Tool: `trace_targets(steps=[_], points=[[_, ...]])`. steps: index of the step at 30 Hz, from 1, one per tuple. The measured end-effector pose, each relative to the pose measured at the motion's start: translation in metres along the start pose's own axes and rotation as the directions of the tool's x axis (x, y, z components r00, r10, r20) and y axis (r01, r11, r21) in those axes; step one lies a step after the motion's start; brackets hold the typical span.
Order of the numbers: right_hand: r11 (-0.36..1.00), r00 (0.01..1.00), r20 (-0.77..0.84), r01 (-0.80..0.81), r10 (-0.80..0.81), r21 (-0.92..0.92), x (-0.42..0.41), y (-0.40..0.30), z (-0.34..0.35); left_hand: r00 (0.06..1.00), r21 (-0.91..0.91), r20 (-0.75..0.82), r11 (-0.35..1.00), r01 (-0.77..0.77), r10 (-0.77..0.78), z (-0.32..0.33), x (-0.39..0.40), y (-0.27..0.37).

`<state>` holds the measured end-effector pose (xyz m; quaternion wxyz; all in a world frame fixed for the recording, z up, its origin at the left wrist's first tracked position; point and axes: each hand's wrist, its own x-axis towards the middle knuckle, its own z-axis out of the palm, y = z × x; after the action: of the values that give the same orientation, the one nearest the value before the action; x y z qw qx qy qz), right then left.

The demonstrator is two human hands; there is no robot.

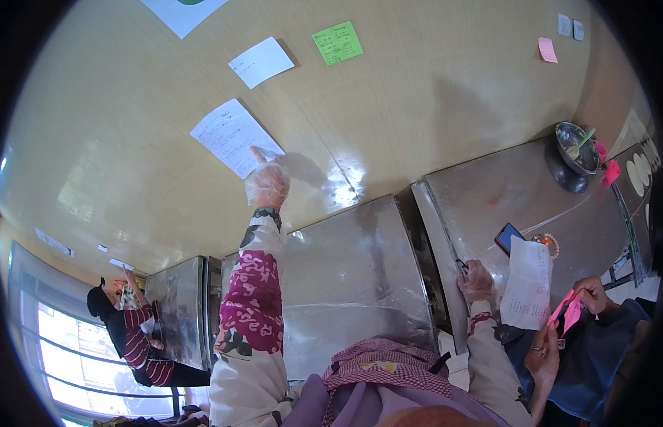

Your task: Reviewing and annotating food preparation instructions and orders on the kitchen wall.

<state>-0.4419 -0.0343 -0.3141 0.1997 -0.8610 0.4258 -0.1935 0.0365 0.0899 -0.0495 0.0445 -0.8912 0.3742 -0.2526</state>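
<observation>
My left hand (268,179), in a clear plastic glove, reaches up to the wall. Its raised finger touches or nearly touches a handwritten white sheet (230,133) fixed there. Gloved in clear plastic as well, my right hand (475,280) rests at the edge of the right metal table (502,187); a small dark object (462,265) shows at its fingertips, and whether it is gripped is unclear. Above the sheet are a white paper note (261,62) and a green note (337,44), both bearing handwriting.
A co-worker's hands (545,347) hold a pink item (569,315) at right. Near them lie a phone (508,237), a written paper (526,285) and a beaded bracelet (548,243). A metal bowl (569,141) stands farther back. Another person (136,336) stands at far left. A gap separates the metal tables.
</observation>
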Motion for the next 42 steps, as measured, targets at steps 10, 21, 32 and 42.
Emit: trace_targets(steps=[10,21,32,42], points=[[0.996,0.994,0.065,-0.082,0.084,-0.035,0.0,-0.011,-0.01,0.997,0.123,-0.031,0.991,-0.06,0.064,-0.004,-0.002,0.006],[1.0,1.0,-0.007,-0.002,0.002,-0.008,-0.001,-0.009,-0.001,0.999,0.037,-0.018,0.998,-0.047,0.048,-0.007,-0.004,-0.002],[0.996,0.997,0.046,-0.055,0.058,-0.064,0.0,-0.011,-0.004,0.981,-0.012,-0.169,0.995,-0.096,0.093,-0.002,-0.005,-0.003],[1.0,0.999,-0.034,0.017,-0.018,-0.021,-0.002,-0.005,0.002,0.997,0.012,-0.053,0.998,-0.061,0.062,0.001,-0.001,-0.006]])
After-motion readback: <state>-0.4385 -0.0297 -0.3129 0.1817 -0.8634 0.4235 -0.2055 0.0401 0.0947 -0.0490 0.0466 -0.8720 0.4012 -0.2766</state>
